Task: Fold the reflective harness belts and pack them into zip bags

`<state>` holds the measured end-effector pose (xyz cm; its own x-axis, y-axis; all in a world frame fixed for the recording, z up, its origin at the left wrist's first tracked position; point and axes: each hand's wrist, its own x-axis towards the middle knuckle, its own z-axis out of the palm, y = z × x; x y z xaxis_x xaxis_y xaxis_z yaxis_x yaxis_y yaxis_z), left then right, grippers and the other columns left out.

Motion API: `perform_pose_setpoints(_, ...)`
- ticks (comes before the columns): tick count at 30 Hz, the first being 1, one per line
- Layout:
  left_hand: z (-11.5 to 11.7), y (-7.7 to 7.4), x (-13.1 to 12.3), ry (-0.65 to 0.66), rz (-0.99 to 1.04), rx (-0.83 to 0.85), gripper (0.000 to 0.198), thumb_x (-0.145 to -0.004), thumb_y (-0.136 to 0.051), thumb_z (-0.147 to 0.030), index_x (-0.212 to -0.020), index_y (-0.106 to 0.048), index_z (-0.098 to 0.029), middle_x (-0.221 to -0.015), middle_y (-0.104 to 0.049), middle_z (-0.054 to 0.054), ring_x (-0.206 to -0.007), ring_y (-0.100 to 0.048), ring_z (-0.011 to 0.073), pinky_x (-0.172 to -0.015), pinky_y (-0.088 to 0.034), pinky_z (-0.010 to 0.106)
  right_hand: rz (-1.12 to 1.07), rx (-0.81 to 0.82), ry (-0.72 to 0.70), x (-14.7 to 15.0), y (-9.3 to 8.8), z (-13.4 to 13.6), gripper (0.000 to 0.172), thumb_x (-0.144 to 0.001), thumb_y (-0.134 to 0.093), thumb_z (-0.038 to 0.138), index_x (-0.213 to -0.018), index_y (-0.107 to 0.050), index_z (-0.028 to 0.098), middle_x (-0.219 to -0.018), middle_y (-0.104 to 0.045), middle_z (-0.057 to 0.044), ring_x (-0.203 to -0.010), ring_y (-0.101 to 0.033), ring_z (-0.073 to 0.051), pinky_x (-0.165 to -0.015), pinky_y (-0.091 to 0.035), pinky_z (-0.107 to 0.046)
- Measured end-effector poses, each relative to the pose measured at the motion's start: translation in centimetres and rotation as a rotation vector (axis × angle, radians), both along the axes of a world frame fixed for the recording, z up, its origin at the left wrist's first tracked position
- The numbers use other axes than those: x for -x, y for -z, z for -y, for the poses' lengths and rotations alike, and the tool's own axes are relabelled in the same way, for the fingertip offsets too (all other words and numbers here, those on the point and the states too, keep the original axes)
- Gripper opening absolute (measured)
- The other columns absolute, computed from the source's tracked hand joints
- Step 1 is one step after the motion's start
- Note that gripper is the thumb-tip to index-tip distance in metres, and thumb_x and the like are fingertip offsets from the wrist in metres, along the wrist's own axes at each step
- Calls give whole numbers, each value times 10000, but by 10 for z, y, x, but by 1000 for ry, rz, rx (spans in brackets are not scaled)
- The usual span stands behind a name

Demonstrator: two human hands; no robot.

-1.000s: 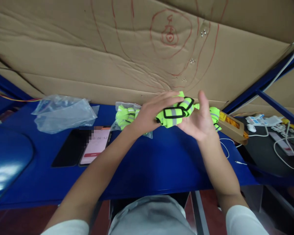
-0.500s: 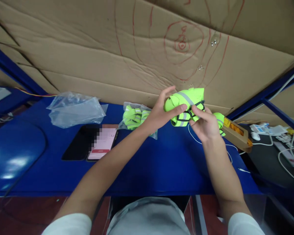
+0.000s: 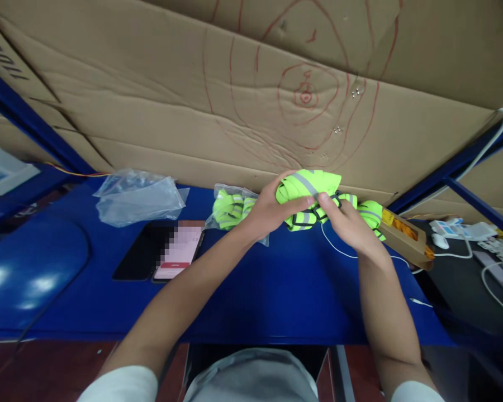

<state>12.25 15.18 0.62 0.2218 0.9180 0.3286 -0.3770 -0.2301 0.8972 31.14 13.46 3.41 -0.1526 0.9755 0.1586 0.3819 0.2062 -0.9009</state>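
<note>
Between my two hands is a rolled neon-yellow reflective vest (image 3: 308,187) with grey stripes and black buckles or edging. My left hand (image 3: 272,206) wraps its left side, thumb across the front. On the right, my right hand (image 3: 339,218) grips the lower front edge with its thumb on top; its other fingers are mostly hidden. Just beyond my right hand lies another neon-yellow bundle (image 3: 371,215) on the blue table. A clear bag of neon-yellow strips (image 3: 230,209) lies behind my left wrist, partly covered by it.
Clear plastic bags (image 3: 140,198) lie at the left of the blue table (image 3: 268,301). Nearer are a dark flat device (image 3: 140,254) and a lit phone (image 3: 180,251). An open cardboard box (image 3: 406,237) and white cables (image 3: 465,251) are at right. Cardboard (image 3: 151,111) rises behind.
My view has shifted, so the scene sits lower. My right thumb has moved in closer to my left thumb, and more of the striped, buckled part shows beyond my right hand.
</note>
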Motion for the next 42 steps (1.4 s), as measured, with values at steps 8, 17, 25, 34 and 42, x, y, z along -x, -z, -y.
perform_pose_setpoints(8, -22, 16, 9, -41, -195, -293, 571, -905, -670, -627, -1329, -604, -251, -1487, -582, 119, -1452, -480, 279, -1206, -408, 456, -345, -43, -54, 16, 28, -17, 535, -673, -928, 386, -1143, -722, 237, -1164, -772, -16, -1093, -708, -236, -1024, -542, -363)
perform_pose_setpoints(17, -29, 13, 13, 121, -500, -276, 542, -1049, -407, -536, -1545, -439, -322, -1633, -443, 28, -1534, -387, 239, -1260, -362, 420, -574, 206, -51, 26, 40, -25, 526, -621, -964, 277, -1096, -746, 223, -1096, -794, -21, -978, -741, -209, -967, -567, -341)
perform_pose_setpoints(25, -46, 22, 151, 27, -1033, -220, 728, -964, -562, -611, -1573, -406, -246, -1559, -538, 114, -1445, -515, 270, -1205, -404, 447, -451, 419, 175, -2, 83, -15, 543, -565, -984, 323, -1043, -767, 184, -1045, -812, -70, -945, -779, -274, -911, -610, -368)
perform_pose_setpoints(34, -71, 80, 334, -389, -1533, 74, 1241, -657, -776, -747, -1617, -252, -160, -1653, -330, 252, -1507, -338, 482, -1149, -310, 712, -475, 552, 370, -40, 136, 1, 598, -573, -942, 377, -1136, -786, 249, -1039, -817, -84, -1024, -776, -368, -870, -658, -415)
perform_pose_setpoints(42, -58, 59, 324, -578, -1560, 27, 1121, -796, -721, -692, -1639, -199, -169, -1615, -416, 198, -1486, -393, 419, -1213, -289, 609, -463, 591, 368, -42, 142, -2, 632, -521, -966, 366, -1117, -791, 252, -1040, -816, -88, -1117, -744, -383, -949, -632, -415)
